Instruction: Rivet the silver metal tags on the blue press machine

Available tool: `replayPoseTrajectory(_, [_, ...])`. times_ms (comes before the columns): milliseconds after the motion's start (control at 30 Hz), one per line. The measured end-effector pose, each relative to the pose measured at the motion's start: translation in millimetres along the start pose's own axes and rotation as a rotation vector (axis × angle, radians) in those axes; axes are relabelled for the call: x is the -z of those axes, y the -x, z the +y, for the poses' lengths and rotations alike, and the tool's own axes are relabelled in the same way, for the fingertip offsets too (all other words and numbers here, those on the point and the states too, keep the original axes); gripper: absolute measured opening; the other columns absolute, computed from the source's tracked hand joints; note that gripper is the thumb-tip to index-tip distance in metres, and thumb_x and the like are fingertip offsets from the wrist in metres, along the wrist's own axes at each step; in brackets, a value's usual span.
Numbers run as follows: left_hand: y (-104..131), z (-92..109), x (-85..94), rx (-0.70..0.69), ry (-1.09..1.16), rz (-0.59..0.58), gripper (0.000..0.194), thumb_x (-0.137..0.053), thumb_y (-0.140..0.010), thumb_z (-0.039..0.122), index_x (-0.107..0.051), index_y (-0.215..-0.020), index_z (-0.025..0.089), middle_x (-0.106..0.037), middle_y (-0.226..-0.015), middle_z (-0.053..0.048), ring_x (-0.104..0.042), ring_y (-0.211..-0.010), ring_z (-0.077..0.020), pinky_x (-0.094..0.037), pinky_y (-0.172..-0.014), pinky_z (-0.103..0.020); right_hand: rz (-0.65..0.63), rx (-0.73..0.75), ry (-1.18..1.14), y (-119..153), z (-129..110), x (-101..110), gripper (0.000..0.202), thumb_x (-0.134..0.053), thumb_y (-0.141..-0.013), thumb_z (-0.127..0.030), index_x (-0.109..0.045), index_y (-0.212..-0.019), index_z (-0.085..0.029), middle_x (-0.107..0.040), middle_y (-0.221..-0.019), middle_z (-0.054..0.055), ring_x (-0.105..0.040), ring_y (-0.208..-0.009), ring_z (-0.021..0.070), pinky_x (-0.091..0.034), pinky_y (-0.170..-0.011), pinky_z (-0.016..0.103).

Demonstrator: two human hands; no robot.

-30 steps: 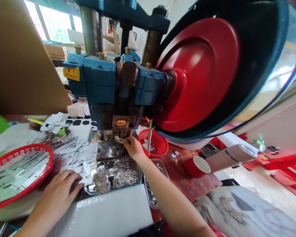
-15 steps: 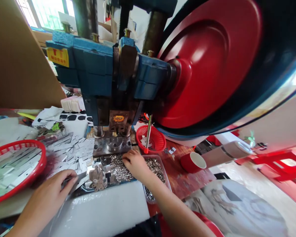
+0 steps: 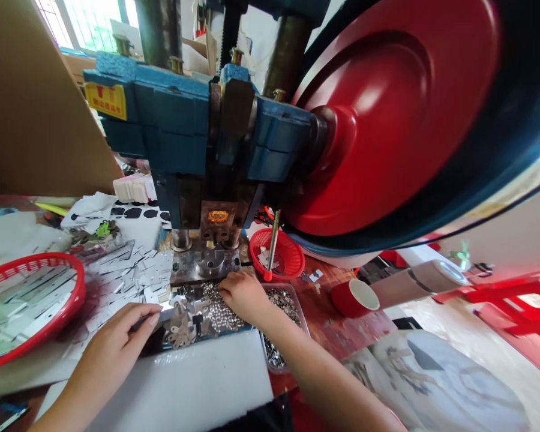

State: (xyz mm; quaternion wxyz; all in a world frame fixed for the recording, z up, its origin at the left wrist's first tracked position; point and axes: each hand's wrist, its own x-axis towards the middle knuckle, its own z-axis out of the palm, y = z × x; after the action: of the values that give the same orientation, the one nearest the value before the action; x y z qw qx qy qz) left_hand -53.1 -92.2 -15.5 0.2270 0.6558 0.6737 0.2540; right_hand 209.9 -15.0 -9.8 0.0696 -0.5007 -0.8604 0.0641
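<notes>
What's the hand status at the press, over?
Right hand at the small metal fittings. Left hand near the flat metal pieces; both grips unclear. Right forearm partly hides the plastic tub.

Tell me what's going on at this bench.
A person sits both bare hands in front of a blue press. The right hand is at a heap of small shiny metal parts just before the press's base plate. The left hand is beside some flat metal pieces; whether it grips one is unclear. A red basket of flat strips stands to the left.
</notes>
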Motion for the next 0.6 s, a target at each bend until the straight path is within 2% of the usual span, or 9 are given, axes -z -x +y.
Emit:
replayPoseTrajectory(167, [0.9,7.8,-6.6,0.103,0.123,-0.069,0.035,-0.050,-0.080,0.055,-0.067,-0.096,0.029,-0.071,-0.105,-0.001,-0.063,-0.099,-0.0236,-0.050,-0.086,-0.033,0.019,0.002,-0.045,1.0,-4.0,5.1,0.014,-0.056,-0.083,-0.020,-0.069,-0.077,-0.022,-0.067,-0.081,0.003,-0.060,-0.081,0.0180,-0.041,-0.076,0.029])
replayPoseTrajectory(233, [0.2,9.8,-7.3,0.171,0.193,-0.108,0.038,-0.052,-0.078,0.057,-0.067,-0.097,0.028,-0.071,-0.100,-0.001,-0.064,-0.094,-0.0235,-0.050,-0.084,-0.034,0.080,-0.009,-0.128,-1.9,-6.3,10.2,0.014,-0.055,-0.083,-0.018,-0.069,-0.080,-0.022,-0.066,-0.083,0.002,-0.059,-0.081,0.0167,-0.041,-0.076,0.027])
replayPoseTrajectory(300, [-1.9,13.2,-7.8,0.226,0.296,-0.150,0.044,-0.053,-0.076,0.060,-0.066,-0.101,0.025,-0.070,-0.087,-0.002,-0.064,-0.083,-0.0221,-0.051,-0.078,-0.034,0.173,-0.026,-0.189,-9.3,-8.1,15.8,0.016,-0.054,-0.084,-0.017,-0.069,-0.085,-0.022,-0.065,-0.085,0.002,-0.058,-0.082,0.0163,-0.041,-0.077,0.027])
replayPoseTrajectory(400, [-7.4,23.1,-9.4,0.314,0.531,-0.164,0.054,-0.058,-0.073,0.059,-0.064,-0.109,0.020,-0.067,-0.077,-0.002,-0.062,-0.074,-0.0197,-0.051,-0.072,-0.032,0.265,-0.028,-0.157,-27.6,-8.9,22.6,0.018,-0.050,-0.088,-0.021,-0.069,-0.090,-0.021,-0.064,-0.088,0.004,-0.055,-0.085,0.0182,-0.040,-0.079,0.029])
replayPoseTrajectory(500, [-13.4,35.6,-11.2,0.398,0.794,-0.140,0.059,-0.063,-0.071,0.051,-0.060,-0.118,0.016,-0.068,-0.091,-0.006,-0.063,-0.079,-0.0177,-0.051,-0.075,-0.030,0.249,0.004,-0.038,-43.8,-7.8,26.9,0.021,-0.049,-0.089,-0.023,-0.069,-0.095,-0.024,-0.062,-0.091,0.005,-0.053,-0.088,0.0216,-0.040,-0.077,0.033])
replayPoseTrajectory(600, [-17.9,44.3,-12.4,0.416,0.940,-0.149,0.059,-0.065,-0.072,0.044,-0.058,-0.123,0.016,-0.067,-0.105,-0.008,-0.063,-0.084,-0.0167,-0.050,-0.076,-0.028,0.209,0.022,0.025,-48.8,-5.3,29.7,0.024,-0.050,-0.088,-0.023,-0.069,-0.102,-0.028,-0.061,-0.093,0.006,-0.051,-0.091,0.0235,-0.041,-0.077,0.034])
